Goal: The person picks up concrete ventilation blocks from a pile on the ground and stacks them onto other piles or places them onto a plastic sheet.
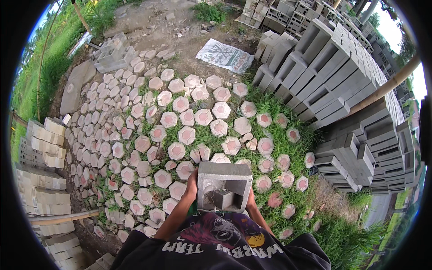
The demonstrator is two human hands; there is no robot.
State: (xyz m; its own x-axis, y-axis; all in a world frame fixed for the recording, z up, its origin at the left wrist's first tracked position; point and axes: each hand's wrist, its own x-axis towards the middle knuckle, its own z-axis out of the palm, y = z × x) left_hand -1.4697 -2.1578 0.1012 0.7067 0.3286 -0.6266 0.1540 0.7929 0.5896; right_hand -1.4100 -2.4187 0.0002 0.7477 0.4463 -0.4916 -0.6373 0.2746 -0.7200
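Note:
A grey hollow concrete block (225, 169) is held up close in front of my body, its open cavity facing me. My left hand (192, 185) is closed against the block's left side, its fingers partly hidden. On the opposite side my right hand (250, 200) grips the block, mostly covered by it. Through the cavity a smaller grey block-like shape (223, 198) shows; I cannot tell whether it is part of the block or behind it.
Hexagonal pavers (186, 135) with grass between them cover the ground ahead. Tall stacks of hollow blocks (324, 67) stand at right, with a bamboo pole (382, 90) across them. Paler blocks (47, 144) are piled at left. A printed sack (225, 56) lies farther off.

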